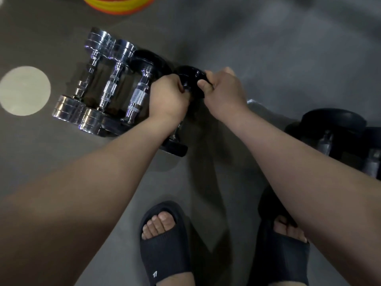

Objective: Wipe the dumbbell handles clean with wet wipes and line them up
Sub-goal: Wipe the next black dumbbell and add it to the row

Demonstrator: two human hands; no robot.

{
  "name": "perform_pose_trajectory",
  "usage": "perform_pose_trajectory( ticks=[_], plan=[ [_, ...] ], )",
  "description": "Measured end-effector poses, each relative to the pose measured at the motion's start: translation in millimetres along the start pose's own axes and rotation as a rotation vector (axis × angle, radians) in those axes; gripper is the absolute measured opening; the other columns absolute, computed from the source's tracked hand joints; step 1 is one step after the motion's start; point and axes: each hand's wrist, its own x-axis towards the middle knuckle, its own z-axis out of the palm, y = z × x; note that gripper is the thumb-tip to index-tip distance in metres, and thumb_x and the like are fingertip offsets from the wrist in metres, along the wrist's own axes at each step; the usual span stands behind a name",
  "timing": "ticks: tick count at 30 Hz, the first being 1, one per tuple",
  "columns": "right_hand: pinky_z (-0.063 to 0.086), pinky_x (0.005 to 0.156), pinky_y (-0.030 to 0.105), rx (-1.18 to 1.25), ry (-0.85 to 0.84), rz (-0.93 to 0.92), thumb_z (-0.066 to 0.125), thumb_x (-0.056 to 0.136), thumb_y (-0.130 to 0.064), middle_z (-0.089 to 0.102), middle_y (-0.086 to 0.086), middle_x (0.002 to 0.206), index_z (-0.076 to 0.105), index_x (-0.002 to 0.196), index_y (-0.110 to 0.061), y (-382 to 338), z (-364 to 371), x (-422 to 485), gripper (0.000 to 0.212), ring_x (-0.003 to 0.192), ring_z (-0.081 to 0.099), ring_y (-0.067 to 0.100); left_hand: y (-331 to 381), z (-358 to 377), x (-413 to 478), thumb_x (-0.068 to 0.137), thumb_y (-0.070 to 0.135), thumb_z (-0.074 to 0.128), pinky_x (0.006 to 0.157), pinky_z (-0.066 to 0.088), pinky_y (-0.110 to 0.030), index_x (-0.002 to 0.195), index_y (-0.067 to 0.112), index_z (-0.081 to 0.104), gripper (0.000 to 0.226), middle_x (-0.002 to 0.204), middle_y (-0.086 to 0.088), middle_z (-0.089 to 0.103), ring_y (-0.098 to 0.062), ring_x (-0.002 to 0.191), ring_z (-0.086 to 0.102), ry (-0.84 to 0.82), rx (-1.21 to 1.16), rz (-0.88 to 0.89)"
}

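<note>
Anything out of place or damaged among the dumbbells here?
Nothing stands out. Two chrome dumbbells and a black-headed dumbbell lie parallel on the grey floor; the left hand and right hand grip a fourth black dumbbell at the row's right end. More black dumbbells sit apart, right.

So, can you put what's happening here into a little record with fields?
floor: grey
row: two chrome dumbbells, then a black-ended one
held dumbbell: black, at the row's right end
left hand: grips it just below the far head
right hand: grips the far head
right edge: more black dumbbells
wipe: none visible
</note>
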Motion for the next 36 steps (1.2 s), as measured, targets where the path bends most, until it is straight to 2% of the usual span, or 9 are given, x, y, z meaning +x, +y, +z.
perform_pose_trajectory(
  ticks=[5, 8, 14, 20, 26, 28, 30, 33, 36],
  plan=[
    [0.046, 0.089, 0.032, 0.017, 0.003, 0.017, 0.051, 0.101, -0.041, 0.043, 0.003, 0.106, 0.068, 0.114, -0.024, -1.3, -0.3, 1.0, 0.027, 0.103, 0.057, 0.030, -15.1, -3.6, 11.4, 0.091, 0.034, 0.069, 0.043, 0.040, -0.021, 0.073, 0.020, 0.053, 0.028, 0.062, 0.003, 0.055, -0.014, 0.053, 0.049, -0.178, -0.197, -0.211],
    [0.047, 0.093, 0.036, 0.076, 0.013, 0.044, 0.053, 0.101, -0.038, 0.045, 0.006, 0.109, 0.068, 0.111, -0.018, -3.4, 1.5, -0.4, 0.027, 0.104, 0.057, 0.030, -23.2, -4.8, 9.5, 0.097, 0.033, 0.060, 0.051, 0.039, -0.023, 0.078, 0.023, 0.053, 0.024, 0.068, 0.002, 0.057, -0.016, 0.058, 0.050, -0.291, -0.287, -0.239],
    [0.048, 0.091, 0.033, 0.030, -0.001, 0.029, 0.051, 0.102, -0.039, 0.042, 0.003, 0.106, 0.067, 0.107, -0.018, -6.9, 1.6, 2.5, 0.027, 0.099, 0.058, 0.029, -15.6, -1.6, 10.5, 0.099, 0.027, 0.058, 0.057, 0.046, -0.028, 0.083, 0.021, 0.051, 0.018, 0.074, -0.003, 0.059, -0.019, 0.066, 0.054, -0.283, -0.558, -0.347],
    [0.050, 0.091, 0.038, 0.014, -0.012, 0.018, 0.050, 0.102, -0.040, 0.045, 0.006, 0.110, 0.067, 0.110, -0.020, -6.0, 0.5, 2.6, 0.027, 0.099, 0.059, 0.029, -27.3, -14.2, -2.0, 0.095, 0.031, 0.068, 0.048, 0.041, -0.017, 0.078, 0.019, 0.054, 0.025, 0.066, 0.002, 0.061, -0.012, 0.055, 0.052, -0.282, -0.350, -0.245],
    [0.050, 0.091, 0.038, 0.015, -0.008, -0.005, 0.049, 0.102, -0.039, 0.048, 0.008, 0.114, 0.067, 0.111, -0.019, -3.9, 1.8, 2.3, 0.028, 0.097, 0.058, 0.029, -38.6, -29.1, -7.8, 0.081, 0.041, 0.078, 0.080, 0.056, -0.034, 0.082, 0.018, 0.061, 0.029, 0.094, -0.001, 0.073, -0.018, 0.087, 0.068, -0.348, 0.087, -0.079],
    [0.048, 0.089, 0.035, 0.010, 0.001, -0.007, 0.049, 0.102, -0.038, 0.047, 0.008, 0.112, 0.067, 0.111, -0.018, -4.5, 2.0, 1.7, 0.028, 0.096, 0.057, 0.029, -39.3, -28.7, -4.1, 0.073, 0.045, 0.082, 0.082, 0.057, -0.036, 0.090, 0.021, 0.061, 0.036, 0.095, 0.004, 0.073, -0.014, 0.088, 0.069, -0.322, 0.046, -0.104],
    [0.045, 0.085, 0.029, -0.007, 0.009, -0.008, 0.049, 0.102, -0.037, 0.045, 0.006, 0.109, 0.066, 0.110, -0.017, -5.5, 2.2, 1.1, 0.028, 0.092, 0.054, 0.026, -34.2, -26.4, -4.6, 0.072, 0.043, 0.084, 0.074, 0.056, -0.029, 0.097, 0.022, 0.059, 0.041, 0.089, 0.007, 0.071, -0.010, 0.079, 0.068, -0.250, -0.064, -0.141],
    [0.044, 0.085, 0.028, -0.005, 0.013, -0.005, 0.049, 0.103, -0.036, 0.042, 0.004, 0.108, 0.066, 0.111, -0.017, -6.4, 1.8, -0.1, 0.028, 0.092, 0.056, 0.027, -25.6, -17.6, -6.9, 0.081, 0.038, 0.080, 0.063, 0.050, -0.027, 0.086, 0.018, 0.062, 0.027, 0.079, 0.004, 0.068, -0.016, 0.067, 0.062, -0.162, -0.099, -0.105],
    [0.046, 0.087, 0.030, -0.010, 0.006, -0.004, 0.048, 0.103, -0.037, 0.046, 0.008, 0.113, 0.066, 0.113, -0.018, -6.9, 0.6, -0.4, 0.029, 0.096, 0.057, 0.029, -22.9, -16.2, -8.9, 0.087, 0.034, 0.074, 0.057, 0.042, -0.023, 0.076, 0.020, 0.058, 0.025, 0.075, 0.003, 0.067, -0.011, 0.062, 0.056, -0.152, -0.120, -0.085]
  ],
)
